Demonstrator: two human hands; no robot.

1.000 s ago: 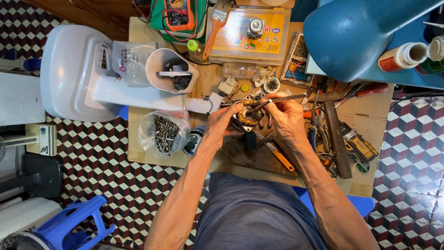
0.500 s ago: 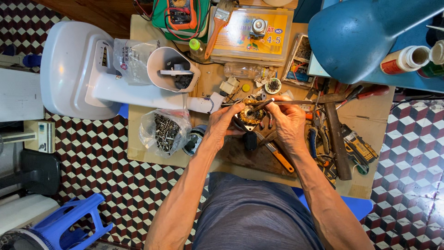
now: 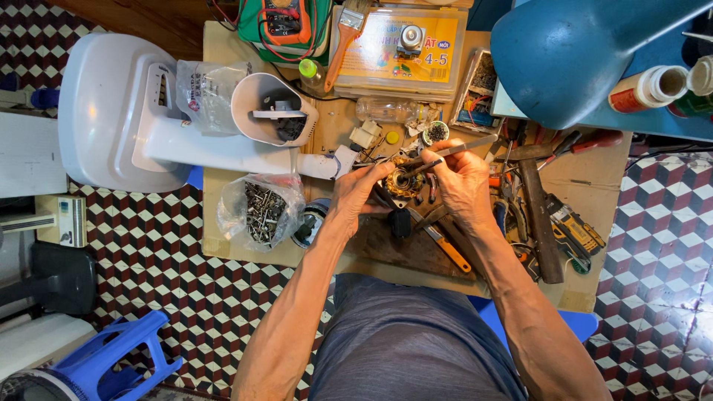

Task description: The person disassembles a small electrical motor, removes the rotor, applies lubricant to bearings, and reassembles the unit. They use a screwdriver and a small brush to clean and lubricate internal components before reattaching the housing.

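My left hand [image 3: 356, 194] grips a small round motor part with copper windings [image 3: 402, 181] over the middle of the wooden workbench [image 3: 223, 245]. My right hand [image 3: 462, 183] holds a thin metal tool [image 3: 453, 151] whose tip rests on the top of that motor part. Both hands are close together, thumbs toward the part. A black stub sticks out below the motor, between my wrists.
A white fan base and neck [image 3: 119, 111] lies at the left. A clear bag of screws [image 3: 264, 212] sits near my left forearm. Hammer [image 3: 538, 223], orange-handled tool [image 3: 449, 252] and pliers lie right. A blue lamp shade [image 3: 572, 52], multimeter [image 3: 286, 18], brush and parts box stand behind.
The hands stay on the motor part; the thin tool has tilted slightly and its tip sits on the windings. The view has shifted a little.
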